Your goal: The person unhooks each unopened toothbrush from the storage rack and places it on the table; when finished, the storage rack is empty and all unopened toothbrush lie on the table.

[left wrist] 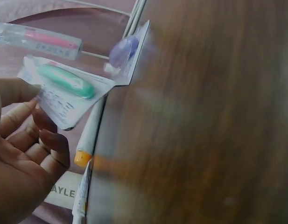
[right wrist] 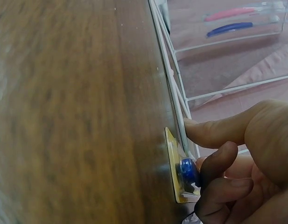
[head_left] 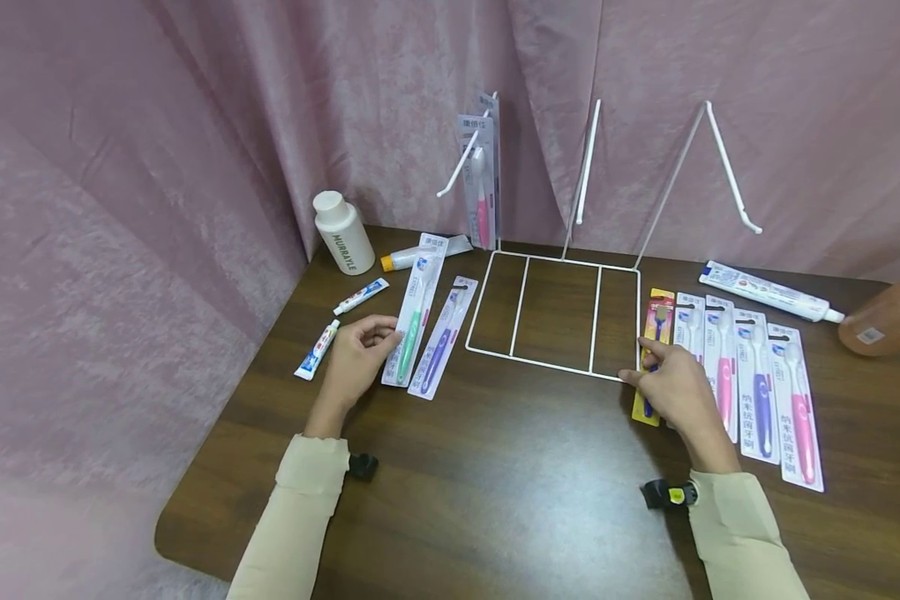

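Observation:
My left hand (head_left: 356,354) pinches the edge of a packaged green toothbrush (head_left: 412,321) between thumb and fingers; in the left wrist view the toothbrush pack (left wrist: 69,86) stands tilted. Beside it lies a packaged purple toothbrush (head_left: 442,337). My right hand (head_left: 671,383) grips the near right corner of a white wire display rack (head_left: 555,364), its thumb on the wire in the right wrist view. Partly hidden under that hand is a yellow-backed toothbrush pack (head_left: 658,312) with a blue handle. Packaged toothbrushes, a pink one (head_left: 480,179) in front, hang on the rack's left hook.
Several toothbrush packs (head_left: 759,383) lie in a row at right, below a large toothpaste tube (head_left: 768,292) and an orange translucent container (head_left: 888,317). At left stand a white bottle (head_left: 345,233), an orange-capped tube (head_left: 401,258) and two small toothpaste tubes (head_left: 317,350). A pink curtain (head_left: 390,108) hangs behind.

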### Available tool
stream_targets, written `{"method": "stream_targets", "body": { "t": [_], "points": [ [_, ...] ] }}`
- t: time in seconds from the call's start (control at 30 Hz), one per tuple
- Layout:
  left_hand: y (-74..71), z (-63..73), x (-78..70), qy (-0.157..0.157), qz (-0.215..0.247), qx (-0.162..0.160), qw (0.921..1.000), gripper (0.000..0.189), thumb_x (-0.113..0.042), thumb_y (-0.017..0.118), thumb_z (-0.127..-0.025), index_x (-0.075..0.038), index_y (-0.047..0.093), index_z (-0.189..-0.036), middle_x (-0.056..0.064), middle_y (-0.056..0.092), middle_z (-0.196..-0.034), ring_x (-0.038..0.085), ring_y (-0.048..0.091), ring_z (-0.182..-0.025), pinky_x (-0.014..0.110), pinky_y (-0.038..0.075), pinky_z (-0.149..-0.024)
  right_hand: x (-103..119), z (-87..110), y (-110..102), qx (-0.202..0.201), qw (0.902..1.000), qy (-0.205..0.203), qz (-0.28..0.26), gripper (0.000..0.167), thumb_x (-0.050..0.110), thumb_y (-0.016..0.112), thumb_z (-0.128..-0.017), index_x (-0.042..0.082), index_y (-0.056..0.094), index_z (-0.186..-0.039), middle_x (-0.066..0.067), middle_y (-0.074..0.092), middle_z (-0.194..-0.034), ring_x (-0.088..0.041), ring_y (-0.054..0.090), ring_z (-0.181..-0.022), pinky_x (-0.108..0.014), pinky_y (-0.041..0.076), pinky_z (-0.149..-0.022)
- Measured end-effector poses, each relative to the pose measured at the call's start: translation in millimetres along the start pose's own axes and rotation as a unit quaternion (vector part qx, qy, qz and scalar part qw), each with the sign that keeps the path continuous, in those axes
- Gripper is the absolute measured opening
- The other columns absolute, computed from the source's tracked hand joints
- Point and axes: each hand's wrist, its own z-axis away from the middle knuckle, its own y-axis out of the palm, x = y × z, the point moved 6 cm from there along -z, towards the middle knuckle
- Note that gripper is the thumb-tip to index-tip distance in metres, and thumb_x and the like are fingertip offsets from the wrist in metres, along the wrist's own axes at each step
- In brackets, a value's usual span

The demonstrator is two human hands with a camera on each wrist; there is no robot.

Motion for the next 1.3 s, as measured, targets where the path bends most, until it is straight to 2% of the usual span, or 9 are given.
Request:
{"method": "stream_targets", "body": {
  "t": [0.3, 0.5, 0.63, 0.77, 0.83, 1.03, 1.2, 1.27, 1.3],
  "points": [
    [4.0, -18.4, 14.7, -0.039, -0.068, 0.013, 0.9968, 0.026, -0.008, 0.073, -0.108, 0.007, 0.081, -0.127, 0.023, 0.082, -0.111, 0.008, 0.067, -0.087, 0.016, 0.055, -0.079, -1, -1.0, 0, 0.001, 1.0, 0.001, 0.002, 0.076, 0.022, 0.082, -0.103, -0.009, 0.05, -0.166, -0.032, 0.068, -0.131, -0.029, 0.07, -0.089, -0.033, 0.054, -0.067],
    [10.9, -22.5, 20.3, -0.072, -0.117, 0.049, 0.9893, 0.029, -0.013, 0.071, -0.108, 0.005, 0.081, -0.129, 0.016, 0.081, -0.107, 0.014, 0.065, -0.086, 0.024, 0.053, -0.079, -1, -1.3, -1, -0.001, 1.0, -0.002, 0.004, 0.076, 0.021, 0.082, -0.103, -0.009, 0.05, -0.166, -0.032, 0.068, -0.132, -0.03, 0.069, -0.091, -0.033, 0.053, -0.067],
    [14.7, -30.1, 34.9, -0.063, -0.132, 0.058, 0.9875, 0.029, -0.014, 0.072, -0.106, 0.006, 0.081, -0.124, 0.012, 0.08, -0.099, 0.016, 0.065, -0.083, 0.029, 0.054, -0.073, 0, -1.1, -1, 0.002, 1.0, 0.001, 0.001, 0.077, 0.021, 0.082, -0.103, -0.009, 0.05, -0.166, -0.032, 0.068, -0.131, -0.028, 0.069, -0.088, -0.034, 0.054, -0.067],
    [17.0, -33.3, 44.6, -0.054, -0.147, 0.069, 0.9852, 0.027, -0.019, 0.075, -0.105, 0.001, 0.084, -0.12, 0.006, 0.081, -0.095, 0.015, 0.066, -0.083, 0.03, 0.055, -0.073, -1, -0.9, 0, 0.002, 1.0, 0.004, 0.001, 0.077, 0.021, 0.082, -0.103, -0.009, 0.05, -0.166, -0.033, 0.068, -0.132, -0.028, 0.069, -0.087, -0.034, 0.054, -0.067],
    [18.9, -33.1, 45.0, -0.056, -0.157, 0.076, 0.9831, 0.027, -0.02, 0.075, -0.106, 0.0, 0.084, -0.121, 0.007, 0.081, -0.095, 0.015, 0.067, -0.083, 0.03, 0.055, -0.074, -1, -0.5, 0, 0.002, 1.0, 0.006, 0.003, 0.077, 0.022, 0.082, -0.103, -0.009, 0.05, -0.166, -0.033, 0.068, -0.132, -0.029, 0.07, -0.088, -0.033, 0.054, -0.067],
    [23.7, -20.0, 19.5, -0.072, -0.177, 0.087, 0.9777, 0.026, -0.013, 0.071, -0.108, 0.003, 0.082, -0.126, 0.013, 0.08, -0.101, 0.016, 0.063, -0.081, 0.029, 0.05, -0.074, -2, -0.1, 0, -0.001, 1.0, 0.006, 0.007, 0.077, 0.023, 0.082, -0.103, -0.009, 0.051, -0.165, -0.033, 0.068, -0.134, -0.032, 0.071, -0.093, -0.032, 0.054, -0.068],
    [22.7, -19.4, 26.0, -0.061, -0.159, 0.099, 0.9804, 0.029, -0.019, 0.074, -0.108, 0.001, 0.082, -0.128, 0.011, 0.08, -0.103, 0.016, 0.063, -0.082, 0.03, 0.051, -0.078, -2, -0.4, 0, 0.0, 1.0, 0.005, 0.005, 0.077, 0.023, 0.082, -0.103, -0.009, 0.051, -0.165, -0.034, 0.068, -0.134, -0.031, 0.071, -0.09, -0.032, 0.055, -0.066],
    [22.2, -24.7, 40.5, -0.053, -0.162, 0.099, 0.9803, 0.03, -0.021, 0.077, -0.106, -0.001, 0.082, -0.128, 0.009, 0.08, -0.103, 0.015, 0.064, -0.082, 0.03, 0.052, -0.076, -2, -0.5, 1, 0.001, 1.0, 0.004, 0.005, 0.077, 0.023, 0.082, -0.103, -0.009, 0.05, -0.166, -0.034, 0.068, -0.134, -0.03, 0.071, -0.09, -0.033, 0.055, -0.066],
    [22.2, -24.6, 38.7, -0.06, -0.173, 0.097, 0.9782, 0.03, -0.018, 0.077, -0.105, 0.0, 0.081, -0.129, 0.01, 0.08, -0.105, 0.017, 0.066, -0.083, 0.031, 0.053, -0.076, -2, -0.7, 1, 0.0, 1.0, 0.004, 0.005, 0.077, 0.023, 0.082, -0.103, -0.009, 0.05, -0.166, -0.034, 0.068, -0.134, -0.03, 0.071, -0.09, -0.033, 0.055, -0.066]
  ]
}}
